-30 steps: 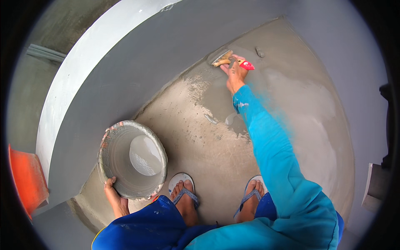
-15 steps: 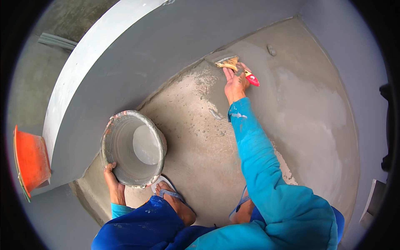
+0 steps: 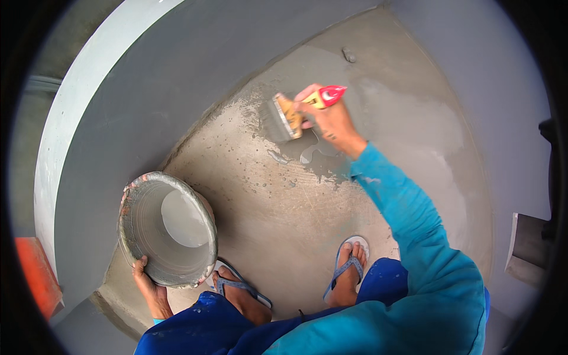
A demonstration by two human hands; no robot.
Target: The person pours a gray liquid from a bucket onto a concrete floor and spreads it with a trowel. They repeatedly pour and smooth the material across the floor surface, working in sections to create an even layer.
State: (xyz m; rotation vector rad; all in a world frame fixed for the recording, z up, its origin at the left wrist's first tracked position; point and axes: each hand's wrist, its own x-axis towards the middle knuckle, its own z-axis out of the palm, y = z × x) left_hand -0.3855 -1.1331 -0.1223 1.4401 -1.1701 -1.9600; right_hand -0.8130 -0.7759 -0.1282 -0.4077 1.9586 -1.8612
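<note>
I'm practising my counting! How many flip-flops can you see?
2: the left flip-flop is on the left foot, near the gray bucket; the right flip-flop is on the right foot. No others show.

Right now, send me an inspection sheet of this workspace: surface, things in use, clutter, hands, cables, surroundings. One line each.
Surface: floor partly coated grey and wet-looking; paler patch speckled with drips.
Things in use: wide brush with red-tipped handle, bristles blurred, floor contact unclear; bucket with smeared rim, grey liquid inside.
Clutter: small grey lump on the coated area; dark object at the right, kind unclear.
Hands: left hand grips the bucket's rim; right hand holds the brush.
Cables: nothing seen.
Surroundings: grey walls; orange container at the left edge, cut off.
</note>
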